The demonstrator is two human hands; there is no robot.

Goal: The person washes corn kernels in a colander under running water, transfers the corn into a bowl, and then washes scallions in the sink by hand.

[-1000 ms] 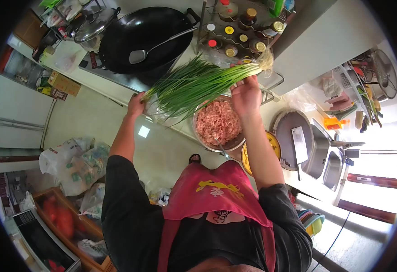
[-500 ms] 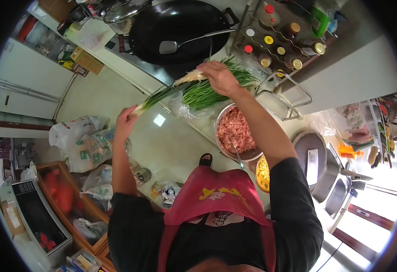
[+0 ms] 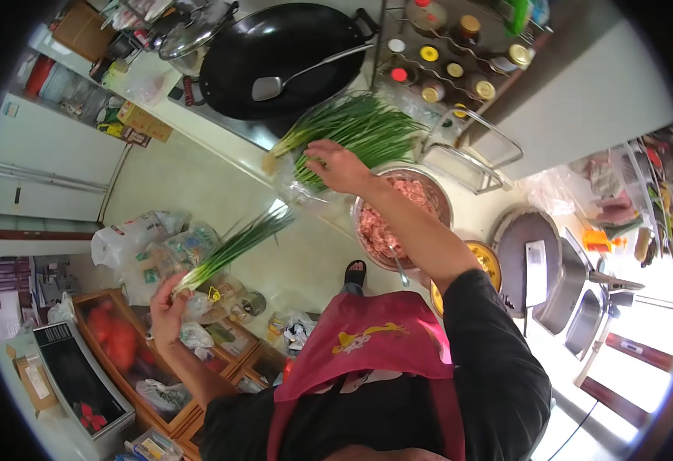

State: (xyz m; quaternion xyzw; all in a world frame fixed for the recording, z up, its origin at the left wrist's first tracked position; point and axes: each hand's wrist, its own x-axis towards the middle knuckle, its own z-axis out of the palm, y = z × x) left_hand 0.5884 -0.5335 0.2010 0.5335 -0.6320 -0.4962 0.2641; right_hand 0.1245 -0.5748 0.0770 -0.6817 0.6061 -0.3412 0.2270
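Observation:
My left hand, low at the left over the floor, is closed round the white root ends of a small bunch of scallions. Their green tops slant up and to the right. My right hand reaches over the counter with its fingers apart, beside a larger pile of long green stalks. Some plastic wrap shows under that pile. Below my right forearm, which partly covers it, is a metal bowl of minced meat with a spoon handle sticking out.
A black wok with a metal spatula lies beyond the greens. Bottles stand in a rack by a metal stand. At right are a yellow bowl, a round board with a cleaver and a sink. Bags crowd the left.
My left hand has drawn the scallions down and left, away from the pile. My right hand has left the root ends and moved down and left, its fingers now apart.

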